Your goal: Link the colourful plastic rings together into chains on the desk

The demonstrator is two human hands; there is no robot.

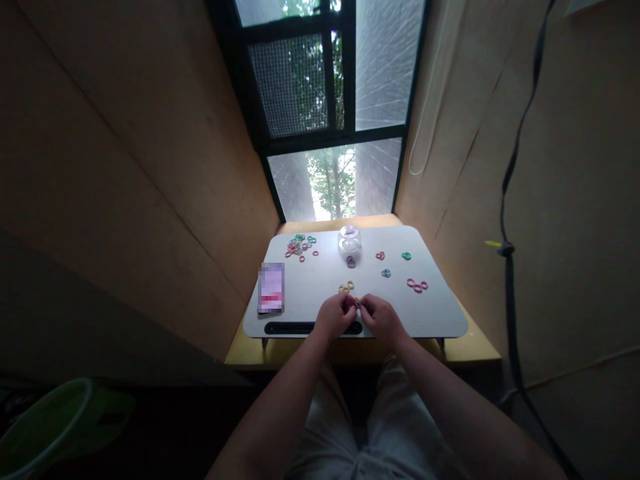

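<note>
Left hand [340, 315] and right hand [381, 317] meet at the near edge of the white rounded tray table [320, 300], fingertips pinching one tiny dark ring-like piece [357, 305]. Yellow rings [347, 287] sit just beyond; clear round plastic jar [349, 243] farther back.

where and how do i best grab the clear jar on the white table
Probably best around the rounded body of the clear jar, coming from its right side: the bulge offers a broad hold, and the purple rings sit right at its near side.
</note>
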